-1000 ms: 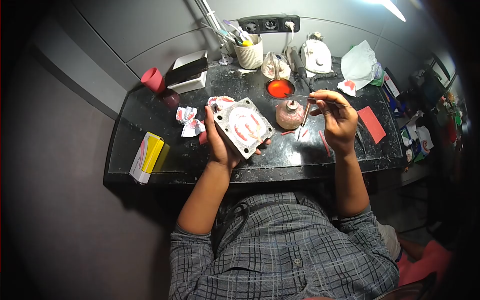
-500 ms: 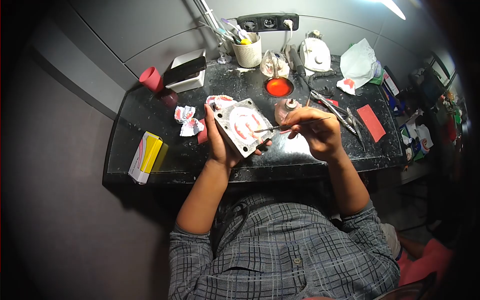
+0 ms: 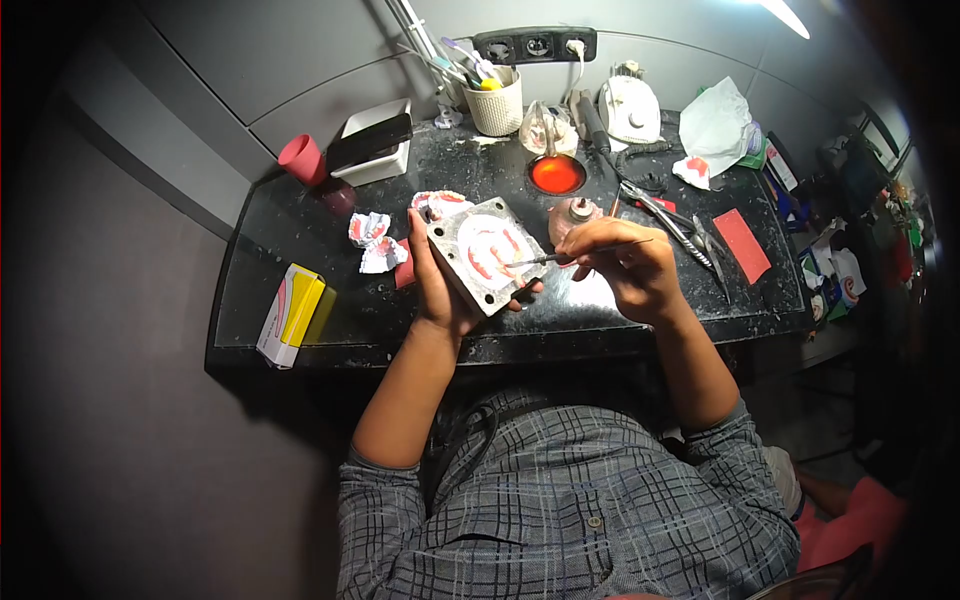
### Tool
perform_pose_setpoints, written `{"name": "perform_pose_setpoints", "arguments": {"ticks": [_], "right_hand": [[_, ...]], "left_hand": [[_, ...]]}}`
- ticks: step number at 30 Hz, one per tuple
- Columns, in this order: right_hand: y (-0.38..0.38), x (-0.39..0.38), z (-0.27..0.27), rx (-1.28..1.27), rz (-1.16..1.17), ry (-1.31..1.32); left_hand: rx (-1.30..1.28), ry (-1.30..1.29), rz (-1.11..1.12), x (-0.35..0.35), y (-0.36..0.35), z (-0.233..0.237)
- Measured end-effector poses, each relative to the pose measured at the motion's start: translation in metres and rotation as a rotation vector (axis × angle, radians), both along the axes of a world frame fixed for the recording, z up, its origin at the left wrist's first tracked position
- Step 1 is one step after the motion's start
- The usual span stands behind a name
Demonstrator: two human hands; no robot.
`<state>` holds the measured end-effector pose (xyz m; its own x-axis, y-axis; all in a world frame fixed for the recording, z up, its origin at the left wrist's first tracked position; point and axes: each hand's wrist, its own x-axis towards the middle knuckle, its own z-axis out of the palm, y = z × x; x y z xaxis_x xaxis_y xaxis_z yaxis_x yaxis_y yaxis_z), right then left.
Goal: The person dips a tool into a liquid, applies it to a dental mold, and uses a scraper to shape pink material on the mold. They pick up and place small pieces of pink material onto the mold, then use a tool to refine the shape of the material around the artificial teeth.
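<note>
My left hand (image 3: pixel 436 295) supports a square metal dental flask half (image 3: pixel 448 245) from its left side and underneath, with some fingertips showing at its lower right edge. White plaster fills the flask, and pink-red arch-shaped material (image 3: pixel 481 262) lies in it. Between the fingertips of my right hand (image 3: pixel 640 268) is a thin dental wax carver (image 3: pixel 548 258). Its tip reaches over the plaster by the pink material; whether it touches cannot be made out. Just behind my right hand stands a small round glass burner (image 3: pixel 570 216), partly hidden.
Plaster models with pink wax (image 3: pixel 378 256) lie left of the flask. A dish of red wax (image 3: pixel 557 175) is behind. Pliers (image 3: pixel 690 238) and a pink wax sheet (image 3: pixel 743 246) lie right. A yellow-white box (image 3: pixel 291 316) stands near the left front edge.
My right hand and the wax carver have shifted slightly left. The flask half in my left hand has stayed nearly still.
</note>
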<state>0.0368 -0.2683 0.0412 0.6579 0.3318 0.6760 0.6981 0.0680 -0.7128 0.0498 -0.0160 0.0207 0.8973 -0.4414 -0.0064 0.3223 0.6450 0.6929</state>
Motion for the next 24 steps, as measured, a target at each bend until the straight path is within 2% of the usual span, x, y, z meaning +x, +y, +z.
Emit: {"name": "perform_pose_setpoints", "arguments": {"ticks": [3, 11, 14, 15, 19, 21, 24], "right_hand": [[0.000, 0.000, 0.000, 0.018, 0.001, 0.002], [-0.001, -0.001, 0.001, 0.005, 0.002, -0.013], [-0.007, -0.002, 0.001, 0.146, -0.005, 0.132], [-0.008, 0.000, 0.006, 0.216, -0.010, 0.101], [-0.025, 0.010, 0.004, 0.420, -0.233, 0.110], [-0.034, 0.013, 0.005, 0.454, -0.297, 0.139], [-0.041, 0.017, 0.005, 0.471, -0.383, 0.184]], "left_hand": [[0.038, 0.004, 0.033, 0.000, -0.002, 0.001], [-0.040, 0.018, -0.044, 0.001, 0.001, 0.000], [-0.129, 0.051, -0.075, 0.002, 0.004, -0.002], [-0.130, 0.050, -0.074, 0.003, 0.005, -0.002], [-0.240, 0.059, -0.124, 0.006, 0.006, -0.004], [-0.254, 0.049, -0.118, 0.007, 0.005, -0.005], [-0.442, 0.064, -0.240, 0.009, 0.008, -0.008]]}}
